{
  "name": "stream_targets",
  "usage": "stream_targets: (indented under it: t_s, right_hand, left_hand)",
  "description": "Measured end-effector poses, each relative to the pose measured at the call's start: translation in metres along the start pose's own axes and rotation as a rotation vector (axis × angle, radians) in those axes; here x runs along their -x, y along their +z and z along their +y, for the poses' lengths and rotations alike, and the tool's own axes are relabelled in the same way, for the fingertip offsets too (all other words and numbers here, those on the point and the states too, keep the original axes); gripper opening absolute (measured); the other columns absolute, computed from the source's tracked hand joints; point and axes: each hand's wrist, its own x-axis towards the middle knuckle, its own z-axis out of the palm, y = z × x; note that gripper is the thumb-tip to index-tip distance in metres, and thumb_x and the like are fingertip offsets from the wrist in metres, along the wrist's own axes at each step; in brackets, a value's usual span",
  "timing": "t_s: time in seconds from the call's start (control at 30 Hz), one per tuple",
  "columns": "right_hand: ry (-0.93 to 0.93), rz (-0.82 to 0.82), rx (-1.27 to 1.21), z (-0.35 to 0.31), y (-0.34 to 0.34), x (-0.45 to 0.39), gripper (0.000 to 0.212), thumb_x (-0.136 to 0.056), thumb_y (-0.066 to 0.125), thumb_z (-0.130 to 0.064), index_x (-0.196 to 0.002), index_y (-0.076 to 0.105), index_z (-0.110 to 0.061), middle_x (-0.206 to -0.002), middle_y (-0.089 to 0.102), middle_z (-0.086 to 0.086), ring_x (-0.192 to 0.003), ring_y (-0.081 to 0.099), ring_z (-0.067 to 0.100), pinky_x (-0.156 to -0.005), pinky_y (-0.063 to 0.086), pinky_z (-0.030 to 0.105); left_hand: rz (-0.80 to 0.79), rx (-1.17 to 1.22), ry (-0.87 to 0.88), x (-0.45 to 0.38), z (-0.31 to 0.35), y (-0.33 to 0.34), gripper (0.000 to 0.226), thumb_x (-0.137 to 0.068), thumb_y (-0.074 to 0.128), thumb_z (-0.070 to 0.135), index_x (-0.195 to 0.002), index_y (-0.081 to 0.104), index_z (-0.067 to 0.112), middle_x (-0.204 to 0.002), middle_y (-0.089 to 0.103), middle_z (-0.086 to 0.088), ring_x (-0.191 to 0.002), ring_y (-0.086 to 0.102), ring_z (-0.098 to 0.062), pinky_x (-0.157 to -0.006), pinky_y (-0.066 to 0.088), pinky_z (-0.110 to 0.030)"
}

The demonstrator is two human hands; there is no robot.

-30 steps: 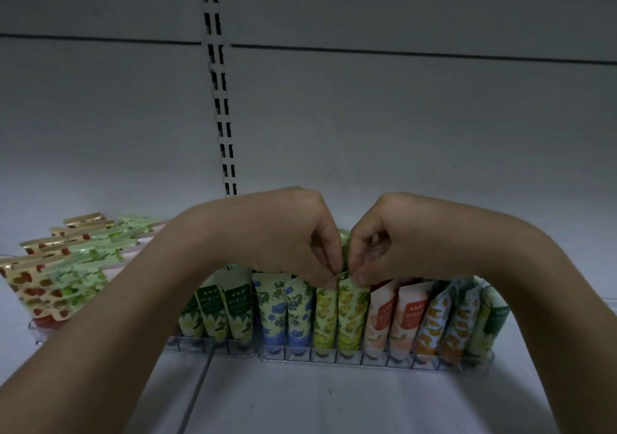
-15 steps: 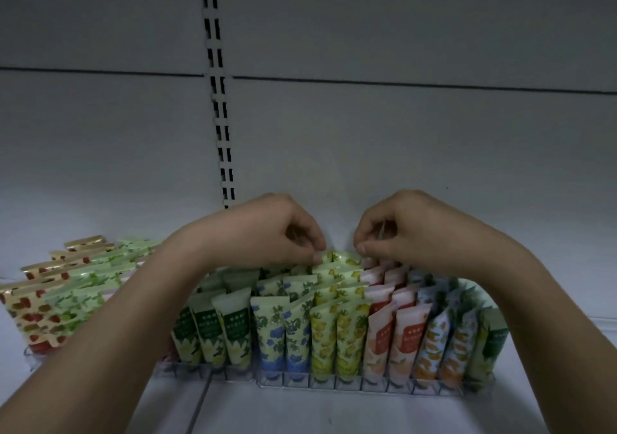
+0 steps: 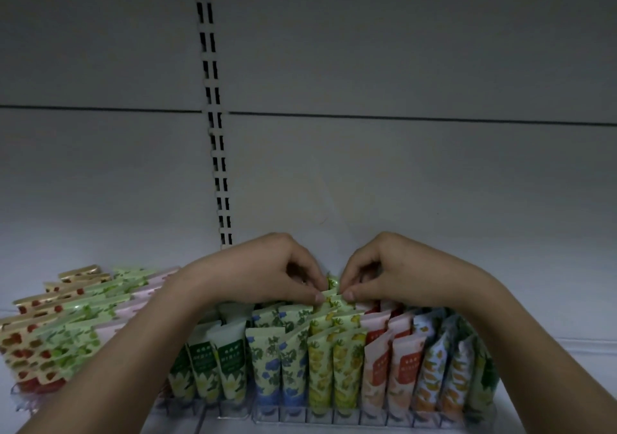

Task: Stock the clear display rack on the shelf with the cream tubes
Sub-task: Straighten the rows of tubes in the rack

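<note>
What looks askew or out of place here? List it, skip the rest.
Left tubes: the strawberry, green and pink ones lean far back, almost flat, while the tubes in the clear rack stand nearly upright. Both hands, left and right, pinch a yellow tube at the back of its row. Nothing looks spilled or damaged.

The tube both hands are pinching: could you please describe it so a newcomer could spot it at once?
Find the clear display rack on the white shelf and follow its yellow lemon-print columns to the back. There the left hand and right hand pinch the top edge of one yellow-green tube, the only one standing above its neighbours.
</note>
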Motion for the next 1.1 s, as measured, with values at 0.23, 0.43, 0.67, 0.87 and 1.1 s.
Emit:
stream_targets:
  t_s: [0.23,0.43,0.67,0.87,1.1]
  right_hand:
    - [0.006,0.002,-0.043,0.0,0.0,0.0,0.005,-0.085,0.073,-0.022,-0.086,0.078,-0.02,-0.067,0.071,-0.013,-0.06,0.064,-0.001,-0.058,0.048,0.013]
    - [-0.011,0.005,-0.015,0.0,0.001,0.0,0.006,-0.085,0.073,-0.019,-0.087,0.077,-0.016,-0.06,0.066,-0.022,-0.059,0.062,-0.006,-0.056,0.044,0.007]
    - [-0.043,0.259,0.165,0.001,-0.003,-0.003,0.012,-0.087,0.069,-0.018,-0.096,0.077,-0.021,-0.084,0.069,-0.017,-0.073,0.06,-0.009,-0.067,0.041,0.003]
    - [-0.02,0.212,0.308,0.003,0.003,-0.005,0.014,-0.088,0.068,-0.027,-0.1,0.075,-0.024,-0.097,0.072,-0.013,-0.085,0.062,-0.001,-0.08,0.05,0.018]
    - [0.026,0.118,0.37,0.008,0.007,-0.007,0.015,-0.088,0.068,-0.027,-0.102,0.074,-0.026,-0.095,0.073,-0.012,-0.082,0.064,0.001,-0.08,0.054,0.026]
  left_hand:
    - [0.016,0.028,-0.006,-0.002,0.002,0.003,0.012,-0.086,0.071,0.024,-0.095,0.076,0.029,-0.081,0.071,0.018,-0.07,0.062,0.005,-0.065,0.044,-0.008]
    - [0.064,-0.001,0.004,-0.003,0.004,0.006,0.013,-0.085,0.07,0.019,-0.092,0.077,0.027,-0.071,0.067,0.022,-0.064,0.059,0.008,-0.059,0.04,-0.004]
    - [0.223,-0.042,-0.036,-0.009,0.002,0.009,0.014,-0.083,0.073,0.025,-0.097,0.076,0.025,-0.081,0.069,0.021,-0.073,0.061,0.013,-0.065,0.042,-0.003]
    - [0.253,-0.145,-0.086,-0.011,0.006,0.018,0.02,-0.083,0.073,0.034,-0.101,0.075,0.025,-0.092,0.073,0.015,-0.079,0.063,0.007,-0.077,0.052,-0.014]
    - [0.254,-0.163,-0.122,-0.012,0.005,0.018,0.016,-0.085,0.07,0.022,-0.1,0.076,0.026,-0.09,0.074,0.014,-0.076,0.065,0.006,-0.078,0.054,-0.017]
